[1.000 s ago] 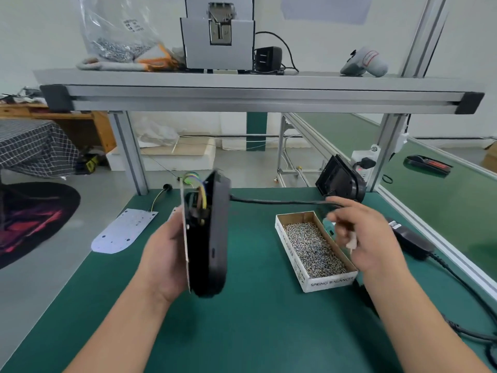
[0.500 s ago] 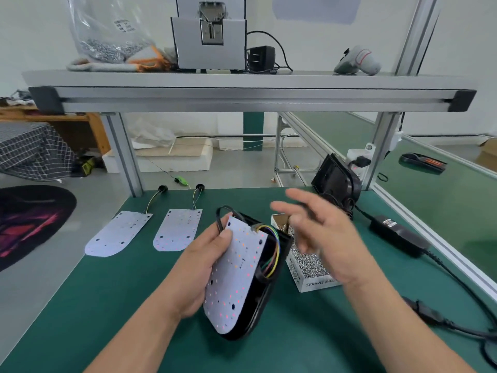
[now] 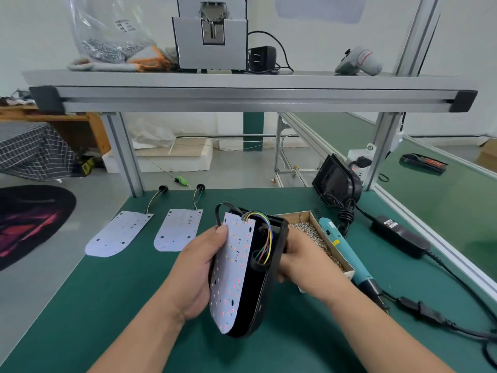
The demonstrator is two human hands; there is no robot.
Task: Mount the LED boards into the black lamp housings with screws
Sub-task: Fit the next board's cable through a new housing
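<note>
The left hand (image 3: pixel 192 273) curls around the near edge of the LED board (image 3: pixel 232 270), thumb pressed flat on its upper face, the other fingers hidden behind it. The right hand (image 3: pixel 301 261) grips the far side of the black lamp housing (image 3: pixel 262 286); its fingertips are hidden behind the shell, so how tightly they close cannot be told. The board sits tilted against the open housing, held above the green bench mat (image 3: pixel 121 305), with coloured wires (image 3: pixel 265 238) looping from board into shell. Just right lies a cardboard box of screws (image 3: pixel 314 238), with a teal electric screwdriver (image 3: pixel 347 254) beside it. Two more LED boards (image 3: pixel 119 234) (image 3: pixel 178 230) lie flat to the left.
</note>
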